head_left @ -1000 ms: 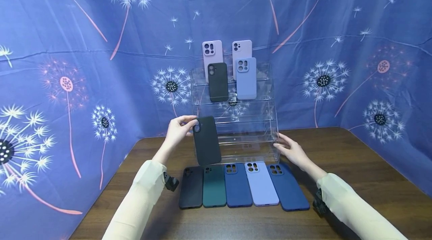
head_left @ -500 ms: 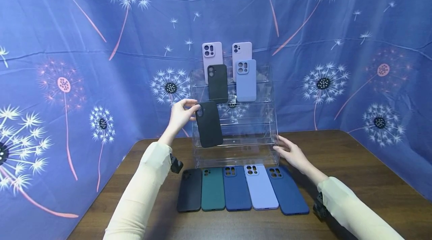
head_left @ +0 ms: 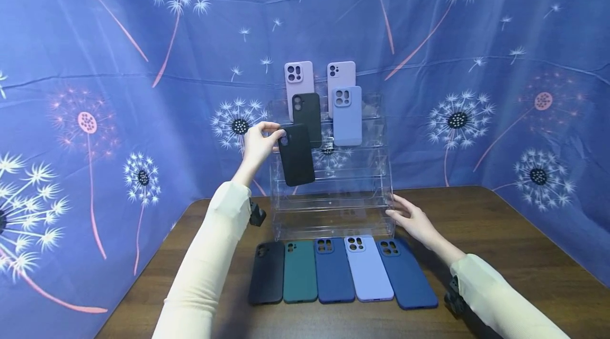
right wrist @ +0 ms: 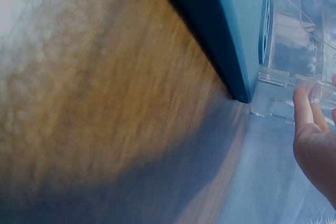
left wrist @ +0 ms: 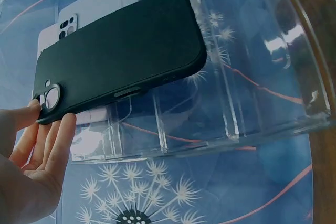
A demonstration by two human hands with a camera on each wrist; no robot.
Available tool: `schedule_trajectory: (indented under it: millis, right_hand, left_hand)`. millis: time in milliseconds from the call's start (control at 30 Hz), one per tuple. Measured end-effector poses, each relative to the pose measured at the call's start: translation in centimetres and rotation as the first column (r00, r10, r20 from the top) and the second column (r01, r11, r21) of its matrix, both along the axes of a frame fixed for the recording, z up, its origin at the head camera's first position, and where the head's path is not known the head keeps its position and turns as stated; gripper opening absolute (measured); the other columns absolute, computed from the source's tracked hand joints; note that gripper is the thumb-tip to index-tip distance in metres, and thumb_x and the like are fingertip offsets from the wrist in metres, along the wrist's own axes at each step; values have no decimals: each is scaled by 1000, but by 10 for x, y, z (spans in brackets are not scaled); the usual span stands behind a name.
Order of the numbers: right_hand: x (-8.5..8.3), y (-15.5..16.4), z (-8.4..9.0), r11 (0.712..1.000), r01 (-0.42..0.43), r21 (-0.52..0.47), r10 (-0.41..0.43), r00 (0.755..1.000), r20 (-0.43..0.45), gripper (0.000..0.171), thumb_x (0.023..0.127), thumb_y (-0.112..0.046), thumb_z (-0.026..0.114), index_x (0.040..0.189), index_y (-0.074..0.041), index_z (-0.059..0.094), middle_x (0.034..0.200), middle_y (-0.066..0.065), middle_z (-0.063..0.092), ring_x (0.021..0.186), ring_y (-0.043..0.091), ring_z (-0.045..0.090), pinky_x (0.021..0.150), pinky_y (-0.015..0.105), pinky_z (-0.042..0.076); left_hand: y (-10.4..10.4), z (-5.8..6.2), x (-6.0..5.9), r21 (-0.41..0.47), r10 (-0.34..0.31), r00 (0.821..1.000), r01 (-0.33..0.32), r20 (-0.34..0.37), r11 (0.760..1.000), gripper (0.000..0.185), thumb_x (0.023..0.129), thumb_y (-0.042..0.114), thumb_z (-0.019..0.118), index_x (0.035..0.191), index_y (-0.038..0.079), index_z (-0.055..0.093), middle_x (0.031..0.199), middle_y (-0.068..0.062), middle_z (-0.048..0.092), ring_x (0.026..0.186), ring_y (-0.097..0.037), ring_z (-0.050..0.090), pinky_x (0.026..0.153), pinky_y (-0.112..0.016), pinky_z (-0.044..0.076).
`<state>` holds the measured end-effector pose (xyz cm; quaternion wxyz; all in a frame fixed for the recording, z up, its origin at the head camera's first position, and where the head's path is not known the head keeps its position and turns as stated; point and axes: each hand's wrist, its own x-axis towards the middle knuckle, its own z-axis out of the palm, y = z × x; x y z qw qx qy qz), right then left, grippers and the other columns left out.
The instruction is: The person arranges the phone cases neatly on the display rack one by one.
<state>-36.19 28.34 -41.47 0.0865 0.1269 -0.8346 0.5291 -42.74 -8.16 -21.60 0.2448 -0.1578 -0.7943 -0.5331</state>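
Observation:
My left hand (head_left: 258, 144) pinches a black phone case (head_left: 297, 156) by its camera-cutout end, thumb in front and fingers at the edge. The case hangs slightly tilted in front of the clear stepped display stand (head_left: 329, 202), overlapping another black case (head_left: 307, 111) on an upper tier. In the left wrist view the held case (left wrist: 121, 51) shows its back and round camera openings. Low on the stand's right side, my right hand (head_left: 413, 219) holds the side edge between thumb and fingers. The right wrist view shows those fingers (right wrist: 303, 109) at the clear plastic.
Two pale lilac cases (head_left: 300, 85) and a light blue case (head_left: 347, 116) stand on the upper tiers. Along the stand's front, a row of several cases lies on the wooden table (head_left: 476, 222), including a green case (head_left: 300, 273). A dandelion-print cloth (head_left: 190, 42) hangs behind.
My left hand has lifted the black phone case from the stand's lower front up to its middle tiers. The right hand stays at the stand's side.

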Motion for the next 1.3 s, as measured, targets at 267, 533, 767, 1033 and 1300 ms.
schedule_trajectory:
  millis: [267, 533, 767, 1033, 1300]
  right_hand:
    - [-1, 1, -1, 1000, 12, 25, -12, 1000, -4, 67, 86, -36, 53, 138, -9, 23, 130, 21, 41, 110, 34, 49, 78, 30, 51]
    - [1, 0, -2, 1000, -1, 17, 1, 1000, -25, 64, 86, -33, 54, 138, -9, 26, 129, 22, 42, 108, 35, 51, 77, 29, 52]
    - [2, -1, -3, 999, 23, 34, -22, 999, -34, 63, 86, -34, 53, 137, -9, 27, 128, 21, 43, 107, 34, 51, 76, 27, 52]
    - [1, 0, -3, 998, 46, 42, -44, 998, -33, 63, 86, -35, 53, 137, -12, 27, 129, 18, 45, 107, 32, 52, 76, 28, 52]
    - [2, 1, -3, 998, 39, 47, -39, 999, -16, 64, 86, -37, 53, 138, -14, 25, 131, 16, 43, 109, 31, 50, 79, 30, 51]
  left_hand:
    - [9, 5, -15, 117, 25, 998, -18, -56, 993, 23, 79, 20, 65, 97, 6, 63, 95, -9, 61, 71, -22, 62, 58, -28, 55]
    - [13, -5, -29, 269, 63, 984, -16, -165, 963, 23, 75, 19, 69, 92, 4, 66, 90, -11, 64, 60, -18, 61, 55, -26, 54]
    - [24, -19, -41, 240, 53, 983, -9, -175, 971, 27, 76, 20, 67, 97, 3, 64, 95, -13, 63, 66, -33, 60, 60, -32, 55]
    - [31, -29, -43, 192, 84, 987, -57, -137, 980, 24, 77, 22, 66, 96, 8, 66, 95, -8, 66, 68, -26, 63, 59, -30, 55]
    - [35, -31, -45, 176, 81, 991, -61, -106, 983, 23, 77, 17, 66, 98, 6, 67, 100, -8, 66, 75, -22, 66, 59, -27, 55]
